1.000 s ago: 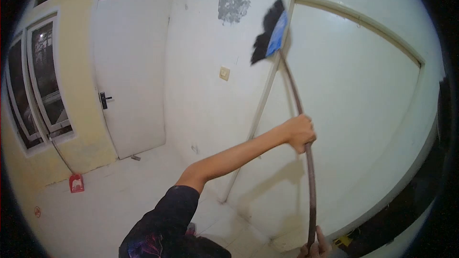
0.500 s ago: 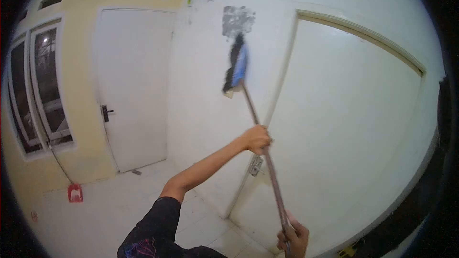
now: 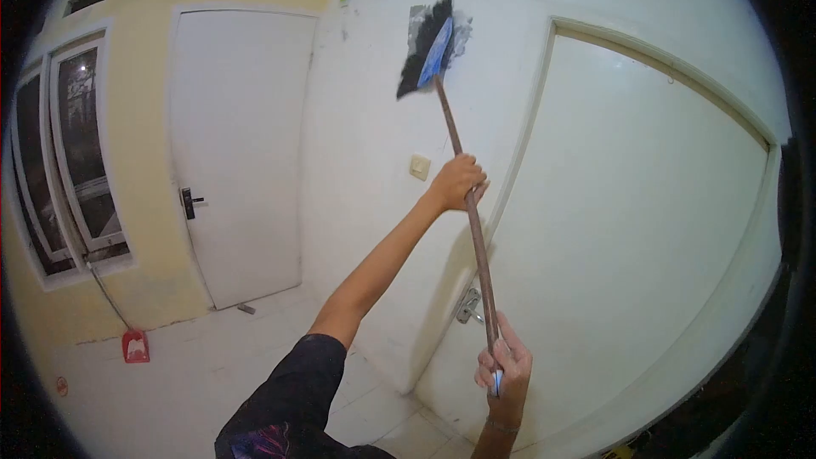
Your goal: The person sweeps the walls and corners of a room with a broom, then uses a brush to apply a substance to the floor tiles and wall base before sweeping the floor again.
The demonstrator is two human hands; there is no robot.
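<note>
A broom with black bristles and a blue head [image 3: 436,53] is raised against the white wall, its bristles over a grey peeled patch [image 3: 461,34]. Its long brown handle [image 3: 481,253] slants down to the right. My left hand [image 3: 459,182] wraps around the upper part of this handle, below the head. Lower down, my right hand [image 3: 505,367] grips the handle close to its end, with one finger pointing up along it.
A light switch [image 3: 419,167] sits on the wall beside my left hand. To the right is a closed white door [image 3: 646,229] with a metal handle [image 3: 469,307]. Another white door [image 3: 238,153] and a window [image 3: 82,144] are at left. A red dustpan [image 3: 135,346] stands on the floor.
The broom has moved up the wall onto the peeled patch, uncovering the light switch. Both hands have risen with it, still on the handle.
</note>
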